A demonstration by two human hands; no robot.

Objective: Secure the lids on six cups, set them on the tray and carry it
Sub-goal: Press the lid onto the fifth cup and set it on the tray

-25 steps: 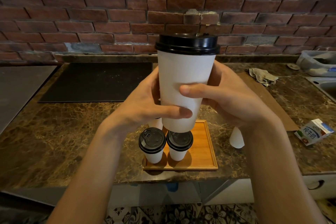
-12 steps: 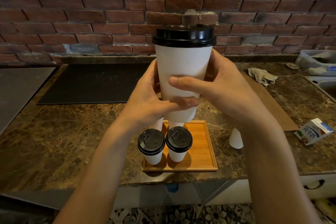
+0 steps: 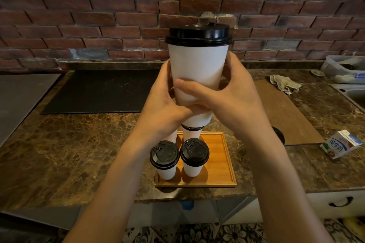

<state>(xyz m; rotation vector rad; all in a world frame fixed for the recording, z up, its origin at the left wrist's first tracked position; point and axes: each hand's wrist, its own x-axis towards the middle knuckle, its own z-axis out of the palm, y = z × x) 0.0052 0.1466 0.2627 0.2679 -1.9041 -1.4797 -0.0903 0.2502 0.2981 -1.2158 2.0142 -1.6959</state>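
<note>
A tall white paper cup [image 3: 197, 69] with a black lid [image 3: 198, 34] is held up in front of the brick wall. My left hand [image 3: 164, 108] wraps its lower left side, and my right hand [image 3: 233, 100] wraps its right side with the thumb across the front. Below, a wooden tray [image 3: 221, 163] on the marble counter carries two lidded white cups at its front, one on the left [image 3: 165, 159] and one on the right [image 3: 194, 156]. Two more cups [image 3: 190, 132] stand behind them, mostly hidden by my hands. A black lid edge [image 3: 279, 135] peeks out beside my right wrist.
A milk carton [image 3: 338, 147] lies on the counter at right, next to a brown board [image 3: 286, 112]. A crumpled cloth [image 3: 284, 84], a plastic tub [image 3: 343, 69] and a sink edge [image 3: 351, 92] are at far right. A black mat [image 3: 98, 90] covers the back left.
The held cup has sunk slightly in view and my thumbs have shifted; the right thumb now lies over the left hand's fingers on the cup's front.
</note>
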